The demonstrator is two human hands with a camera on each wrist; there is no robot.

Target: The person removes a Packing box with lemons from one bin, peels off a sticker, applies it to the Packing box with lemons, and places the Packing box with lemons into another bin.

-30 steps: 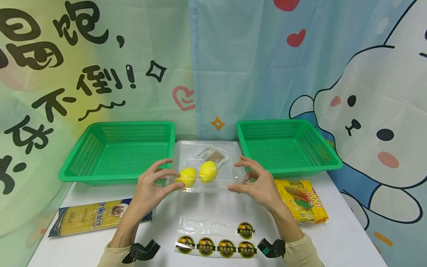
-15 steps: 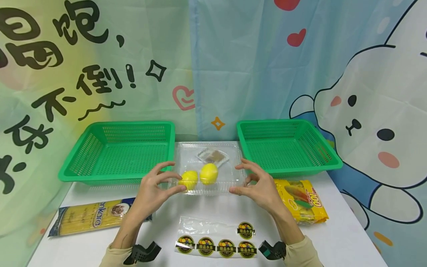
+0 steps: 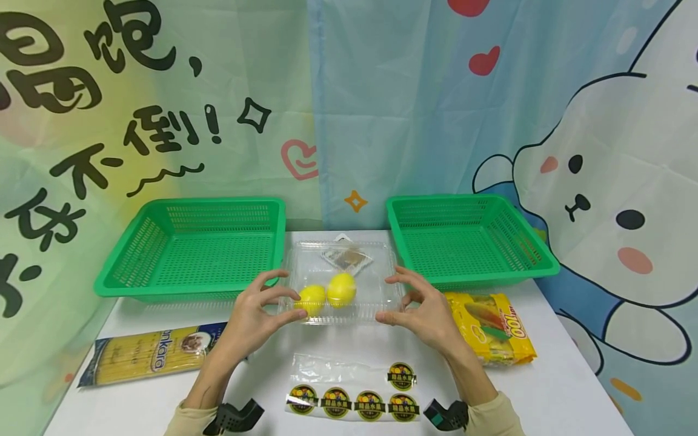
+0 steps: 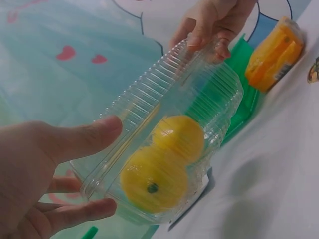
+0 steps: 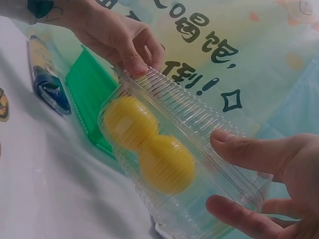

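A clear plastic clamshell box (image 3: 376, 284) with two lemons (image 3: 342, 290) inside is held up between both hands, tilted so the lemons lie against its front side. The left hand (image 3: 256, 309) grips the left end, its thumb on the ribbed front edge, as the left wrist view shows. At the other end the right hand (image 3: 422, 306) grips the box, thumb in front and fingers round the side. The lemons touch each other; a green stem end shows on one lemon (image 4: 153, 179). A small sachet (image 3: 347, 259) shows through the box, one white corner beyond its back edge.
Green baskets stand at the back left (image 3: 111, 275) and back right (image 3: 537, 266). A pasta pack (image 3: 147, 357) lies left on the white table (image 3: 262, 406); a yellow mango-picture packet (image 3: 493, 330) lies right. A clear sheet of round stickers (image 3: 336, 402) lies in front.
Both hands have brought the box slightly toward the person, and the lemons have shifted a little with it. The sachet's corner now shows behind the box. Other things have stayed put.
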